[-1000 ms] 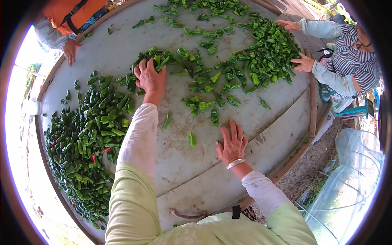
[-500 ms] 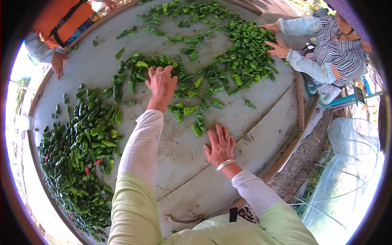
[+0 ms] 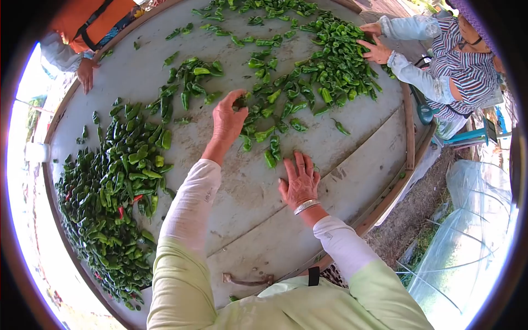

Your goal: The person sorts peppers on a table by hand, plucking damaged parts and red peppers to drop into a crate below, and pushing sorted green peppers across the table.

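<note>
My left hand is over the middle of the table, its fingers curled and closed on a green pepper that shows partly between thumb and fingertips. Loose green peppers lie just right of it and, in a small cluster, behind it to the left. With a bracelet at the wrist, my right hand rests flat on the tabletop, fingers spread and holding nothing. Close to its fingertips lie a couple of green peppers.
A large heap of peppers, a few red, covers the table's left side. Another heap sits at the back right, where a co-worker's hands touch it. A second person's hand rests at the left edge. Wooden rails border the table.
My left hand has moved right, off the small cluster of peppers, and its fingers have closed. My right hand stays flat on the table. The view has shifted slightly.
</note>
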`<state>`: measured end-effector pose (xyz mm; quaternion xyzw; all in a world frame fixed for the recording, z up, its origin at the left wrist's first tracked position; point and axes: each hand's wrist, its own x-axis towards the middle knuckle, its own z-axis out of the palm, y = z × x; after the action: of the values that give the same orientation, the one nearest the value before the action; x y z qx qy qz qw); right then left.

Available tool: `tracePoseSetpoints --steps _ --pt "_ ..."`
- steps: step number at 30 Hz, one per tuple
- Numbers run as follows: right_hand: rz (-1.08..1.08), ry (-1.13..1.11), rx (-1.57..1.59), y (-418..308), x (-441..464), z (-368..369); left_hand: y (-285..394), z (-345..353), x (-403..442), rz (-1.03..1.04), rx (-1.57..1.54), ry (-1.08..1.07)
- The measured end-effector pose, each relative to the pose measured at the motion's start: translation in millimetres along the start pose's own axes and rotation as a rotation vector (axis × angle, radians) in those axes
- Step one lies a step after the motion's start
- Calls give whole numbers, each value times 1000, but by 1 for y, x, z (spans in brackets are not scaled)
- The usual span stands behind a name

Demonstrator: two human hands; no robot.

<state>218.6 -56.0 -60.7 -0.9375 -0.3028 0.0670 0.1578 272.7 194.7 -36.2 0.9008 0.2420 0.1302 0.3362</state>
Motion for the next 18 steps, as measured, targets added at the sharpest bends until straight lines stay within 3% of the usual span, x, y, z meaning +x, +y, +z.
tracePoseSetpoints --steps 2,4,6,7,9,13,14,17,18 --pt "20 7 -19 0 1 2 -10 -3 -11 -19 -860 -14" --pt "5 -4 -19 1 2 1 -1 -18 -30 -54 -1007 6" --pt "14 42 -58 -1 1 4 11 -37 -54 -367 -1296 12" --pt "-33 12 -32 -3 -4 6 11 -46 -70 -392 -1272 68" --pt "-4 49 -74 -3 0 5 10 -62 -90 -503 -1534 109" --pt "-1 36 -97 -3 0 7 -41 -85 -132 -386 -1215 388" --pt "-15 29 -96 -2 -2 8 -54 -98 -140 -452 -1019 478" --pt "-39 76 -120 -3 -1 10 -97 -149 -143 -377 -652 805" --pt "-35 79 -126 -3 -1 11 -110 -171 -141 -356 -393 890"
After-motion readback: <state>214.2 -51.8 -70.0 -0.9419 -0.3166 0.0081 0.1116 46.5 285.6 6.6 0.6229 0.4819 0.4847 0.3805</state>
